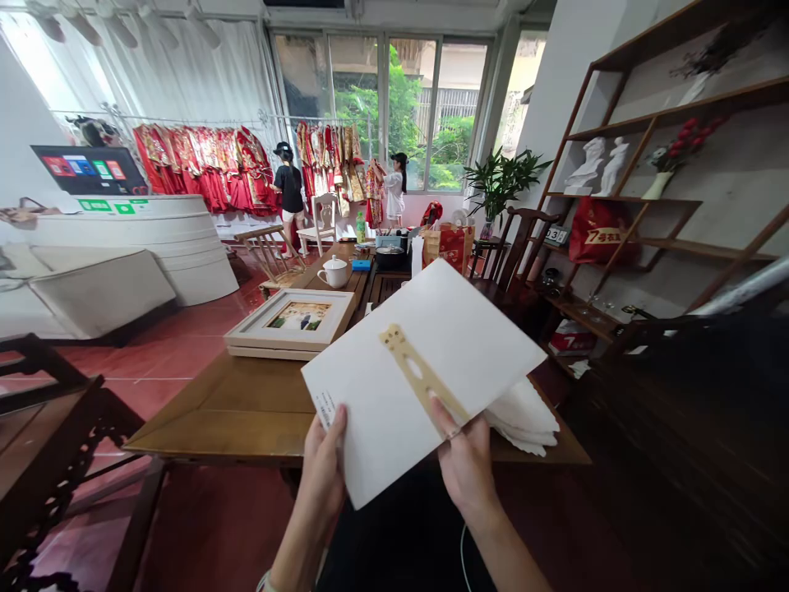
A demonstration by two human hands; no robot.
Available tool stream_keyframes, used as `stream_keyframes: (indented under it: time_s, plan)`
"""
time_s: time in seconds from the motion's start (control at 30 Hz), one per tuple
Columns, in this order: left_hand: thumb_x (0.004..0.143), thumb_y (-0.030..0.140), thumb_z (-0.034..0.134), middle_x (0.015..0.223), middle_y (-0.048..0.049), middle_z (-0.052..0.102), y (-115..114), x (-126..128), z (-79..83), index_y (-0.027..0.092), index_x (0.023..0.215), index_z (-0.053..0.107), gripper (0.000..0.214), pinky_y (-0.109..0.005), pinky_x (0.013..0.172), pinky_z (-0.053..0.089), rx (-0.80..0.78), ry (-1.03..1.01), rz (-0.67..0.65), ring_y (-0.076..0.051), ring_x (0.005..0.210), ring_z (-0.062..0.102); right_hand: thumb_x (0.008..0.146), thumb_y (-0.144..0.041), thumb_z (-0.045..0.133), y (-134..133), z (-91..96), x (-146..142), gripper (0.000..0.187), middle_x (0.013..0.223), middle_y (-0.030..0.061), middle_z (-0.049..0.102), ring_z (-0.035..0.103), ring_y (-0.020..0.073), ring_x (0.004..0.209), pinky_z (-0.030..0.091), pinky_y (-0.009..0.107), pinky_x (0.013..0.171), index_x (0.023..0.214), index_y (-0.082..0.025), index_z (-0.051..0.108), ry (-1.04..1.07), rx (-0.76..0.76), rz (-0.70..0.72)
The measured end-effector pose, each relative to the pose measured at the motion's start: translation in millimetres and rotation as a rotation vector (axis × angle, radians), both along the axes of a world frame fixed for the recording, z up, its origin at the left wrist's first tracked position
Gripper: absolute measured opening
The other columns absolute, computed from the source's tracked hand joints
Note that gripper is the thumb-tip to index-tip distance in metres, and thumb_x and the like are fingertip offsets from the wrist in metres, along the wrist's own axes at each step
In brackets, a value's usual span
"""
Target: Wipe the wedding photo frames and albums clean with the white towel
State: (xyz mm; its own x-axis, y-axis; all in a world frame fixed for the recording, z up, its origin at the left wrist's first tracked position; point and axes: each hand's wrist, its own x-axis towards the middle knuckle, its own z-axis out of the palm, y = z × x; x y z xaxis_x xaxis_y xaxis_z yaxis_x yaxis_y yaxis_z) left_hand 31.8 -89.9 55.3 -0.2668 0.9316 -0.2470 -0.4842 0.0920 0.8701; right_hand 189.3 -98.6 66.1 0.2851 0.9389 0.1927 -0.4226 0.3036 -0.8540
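Note:
Both hands hold a white picture-frame back board (382,403), tilted above the near edge of the table. A tan stand leg (407,362) with cut-out holes lies flat along its middle. My left hand (325,456) grips the board's left edge, thumb on top beside a small printed label. At the lower right edge, my right hand (465,460) clasps the board, one finger resting on the stand leg's end. Behind and left, a light-framed picture (299,321) lies on a pale frame. A folded white cloth (523,415) is partly hidden under the board.
The wooden table (228,403) bears a white lidded cup (334,271), a blue box (361,265) and a red-and-tan bag (447,245). A dark chair (514,255) and shelves (616,329) stand right. Two people are by the red garments at the back.

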Motion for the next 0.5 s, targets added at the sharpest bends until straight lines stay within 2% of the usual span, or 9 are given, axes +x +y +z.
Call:
stream_keyframes:
  time_s: [0.1,0.13,0.17,0.27,0.33,0.4,0.47,0.5]
  plan:
    - [0.084,0.027,0.062,0.083,-0.0088,0.074,0,-23,5.8,0.014,0.100,0.062,0.021,-0.029,0.060,0.060,-0.173,0.098,0.076,-0.022,0.071,0.073,0.070,-0.035,0.076,-10,-6.6,39,0.045,0.110,0.0078,0.069,0.062,0.0309,0.106,0.052,0.048,0.090,0.111,-0.023,0.064,-0.518,0.031,0.263]
    - [0.085,0.026,0.061,0.080,-0.0084,0.074,0,-32,6.4,0.013,0.100,0.062,0.019,-0.028,0.058,0.059,-0.186,0.121,0.086,-0.021,0.067,0.073,0.067,-0.034,0.077,-14,-8.1,55,0.045,0.111,0.0070,0.069,0.061,0.0315,0.107,0.050,0.049,0.093,0.110,-0.025,0.065,-0.740,0.049,0.296]
    - [0.086,0.025,0.060,0.077,-0.0077,0.074,1,-41,6.6,0.013,0.100,0.063,0.018,-0.027,0.056,0.059,-0.189,0.133,0.095,-0.020,0.064,0.072,0.069,-0.033,0.076,-16,-9.7,73,0.042,0.113,0.0064,0.068,0.060,0.0313,0.108,0.048,0.049,0.095,0.110,-0.027,0.065,-0.921,0.064,0.241]
    - [0.088,0.019,0.057,0.069,-0.0060,0.073,2,-60,5.6,0.012,0.103,0.062,0.017,-0.025,0.051,0.057,-0.210,0.139,0.089,-0.018,0.053,0.070,0.080,-0.028,0.063,-14,-18.6,120,0.046,0.127,0.0082,0.058,0.050,0.0298,0.121,0.040,0.049,0.104,0.125,-0.028,0.056,-1.304,0.111,-0.092]
    - [0.089,0.018,0.056,0.061,-0.0048,0.071,3,-65,5.9,0.010,0.104,0.062,0.018,-0.024,0.045,0.055,-0.245,0.143,0.070,-0.017,0.045,0.067,0.080,-0.019,0.054,-2,-29.1,140,0.060,0.139,0.0107,0.046,0.034,0.0286,0.135,0.032,0.050,0.109,0.138,-0.023,0.041,-1.481,0.139,-0.209]
    - [0.090,0.017,0.055,0.057,-0.0043,0.069,4,-65,8.6,0.009,0.107,0.061,0.020,-0.022,0.039,0.051,-0.266,0.157,0.047,-0.016,0.037,0.063,0.073,-0.011,0.051,16,-41.8,149,0.073,0.149,0.0110,0.034,0.016,0.0276,0.142,0.024,0.052,0.113,0.143,-0.019,0.032,-1.608,0.166,-0.193]
    - [0.090,0.018,0.054,0.058,-0.0050,0.070,5,-61,13.6,0.008,0.109,0.061,0.023,-0.022,0.033,0.047,-0.276,0.184,0.026,-0.015,0.034,0.060,0.066,-0.007,0.050,35,-53.6,149,0.075,0.150,0.0091,0.032,0.010,0.0272,0.143,0.017,0.054,0.114,0.139,-0.019,0.039,-1.578,0.188,-0.151]
    - [0.090,0.018,0.054,0.058,-0.0054,0.071,5,-59,16.3,0.008,0.110,0.061,0.024,-0.021,0.032,0.046,-0.288,0.203,0.015,-0.015,0.033,0.059,0.064,-0.007,0.051,44,-58.3,147,0.071,0.146,0.0078,0.040,0.016,0.0276,0.142,0.015,0.054,0.114,0.133,-0.020,0.047,-1.483,0.185,-0.140]
